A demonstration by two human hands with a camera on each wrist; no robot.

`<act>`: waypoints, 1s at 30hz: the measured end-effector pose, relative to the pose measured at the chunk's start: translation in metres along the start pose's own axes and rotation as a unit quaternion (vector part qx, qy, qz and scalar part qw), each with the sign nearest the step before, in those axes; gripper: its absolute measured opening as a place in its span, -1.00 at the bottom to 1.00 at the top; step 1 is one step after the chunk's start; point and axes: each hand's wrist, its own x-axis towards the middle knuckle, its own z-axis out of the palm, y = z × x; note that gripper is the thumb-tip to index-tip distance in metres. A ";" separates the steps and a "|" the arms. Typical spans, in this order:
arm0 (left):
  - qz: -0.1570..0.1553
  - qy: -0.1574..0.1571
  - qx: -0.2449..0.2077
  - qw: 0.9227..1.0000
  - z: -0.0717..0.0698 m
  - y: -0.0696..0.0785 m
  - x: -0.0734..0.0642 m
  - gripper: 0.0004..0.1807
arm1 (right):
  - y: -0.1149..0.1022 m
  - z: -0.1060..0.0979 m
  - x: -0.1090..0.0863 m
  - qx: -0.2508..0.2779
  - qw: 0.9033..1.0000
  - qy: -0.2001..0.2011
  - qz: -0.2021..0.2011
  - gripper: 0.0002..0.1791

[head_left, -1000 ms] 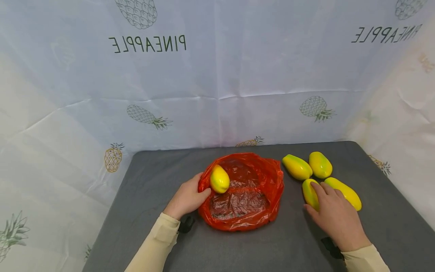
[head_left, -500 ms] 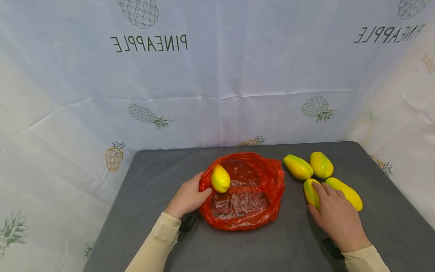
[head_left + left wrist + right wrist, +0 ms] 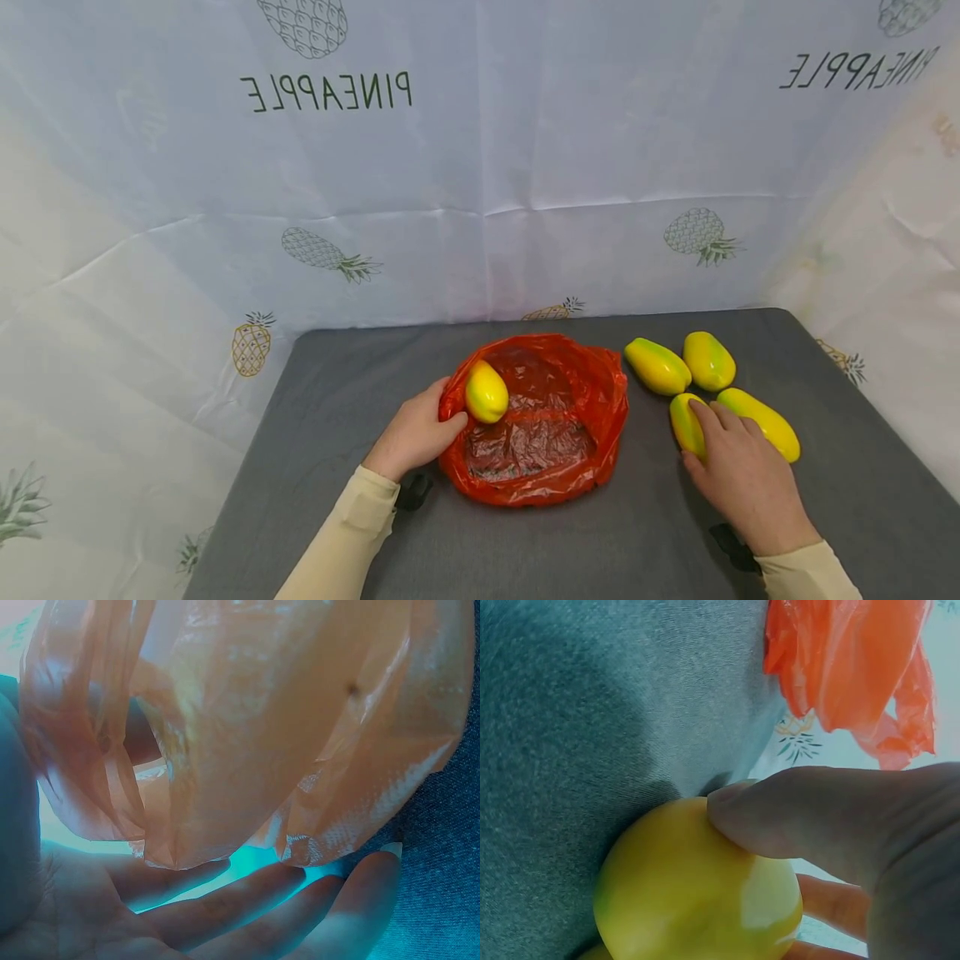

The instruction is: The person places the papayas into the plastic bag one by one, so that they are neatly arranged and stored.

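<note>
My left hand (image 3: 418, 432) holds the left rim of a red plastic bag (image 3: 525, 496), thumb over the edge. In the left wrist view the other fingers spread beneath the bag's thin, see-through side (image 3: 247, 735). Just inside the open mouth, by that thumb, lies one yellow papaya (image 3: 486, 393). Over to the right, my right hand (image 3: 750, 479) grips another yellow-green papaya (image 3: 686, 423), which rests on the grey tabletop. The right wrist view has the thumb pressed on this papaya's upper side (image 3: 690, 892), with fingers around its far side.
Close around the right hand lie three more papayas: one behind left (image 3: 657, 367), one behind right (image 3: 708, 362), and a longer one (image 3: 761, 425) beside the knuckles. The grey table (image 3: 360, 375) meets a white pineapple-print curtain (image 3: 480, 167) at its back edge.
The right thumb has drawn slightly closer to its papaya. The left hand, the bag and the other papayas stay in place; the head view shifts only a little.
</note>
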 end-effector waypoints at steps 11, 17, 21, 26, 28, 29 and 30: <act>0.002 0.002 0.000 1.000 0.001 -0.001 0.000 -0.30 | -0.003 -0.014 -0.003 0.003 1.000 0.001 -0.009 -0.11; 0.000 0.001 0.000 1.000 0.001 0.000 0.000 -0.29 | -0.004 -0.025 -0.005 0.009 1.000 -0.001 -0.013 -0.10; -0.001 0.002 -0.001 1.000 0.001 0.001 0.000 -0.30 | -0.009 -0.034 -0.003 0.012 1.000 0.003 -0.016 -0.10; 0.002 0.002 0.000 1.000 0.001 0.001 0.000 -0.32 | -0.015 -0.044 -0.001 0.021 0.998 0.044 -0.043 -0.11; 0.004 0.002 -0.001 1.000 0.001 0.001 0.000 -0.33 | -0.018 -0.048 0.000 0.023 0.997 0.053 -0.051 -0.12; 0.004 0.002 -0.001 1.000 0.001 0.001 0.000 -0.33 | -0.019 -0.050 0.001 0.024 0.997 0.053 -0.053 -0.12; 0.005 0.002 -0.002 1.000 0.001 0.001 0.001 -0.34 | -0.021 -0.052 0.002 0.025 0.997 0.053 -0.054 -0.13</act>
